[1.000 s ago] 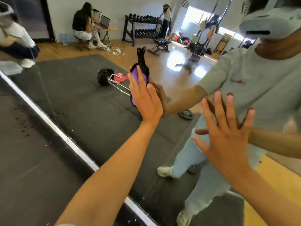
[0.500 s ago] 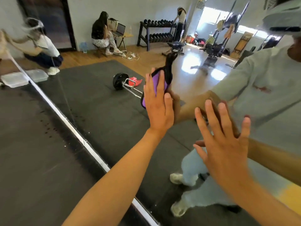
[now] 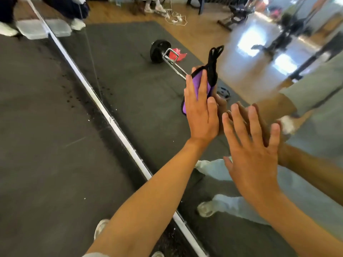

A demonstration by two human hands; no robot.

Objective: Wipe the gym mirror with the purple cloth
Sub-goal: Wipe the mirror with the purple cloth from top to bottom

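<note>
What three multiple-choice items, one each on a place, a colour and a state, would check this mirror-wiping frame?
1. Where is the cloth?
A. Under the left hand, against the mirror
B. On the floor
C. In the right hand

2. What colour is the cloth's edging?
A. White
B. Black
C. Yellow

3. How are the right hand's fingers?
A. Clenched in a fist
B. Pinching the cloth
C. Straight and spread

Answers: 1 A, purple shows beneath the flat left fingers on the glass; 2 B, a black border and loop frame the purple; 3 C, the fingers fan out and hold nothing.
</note>
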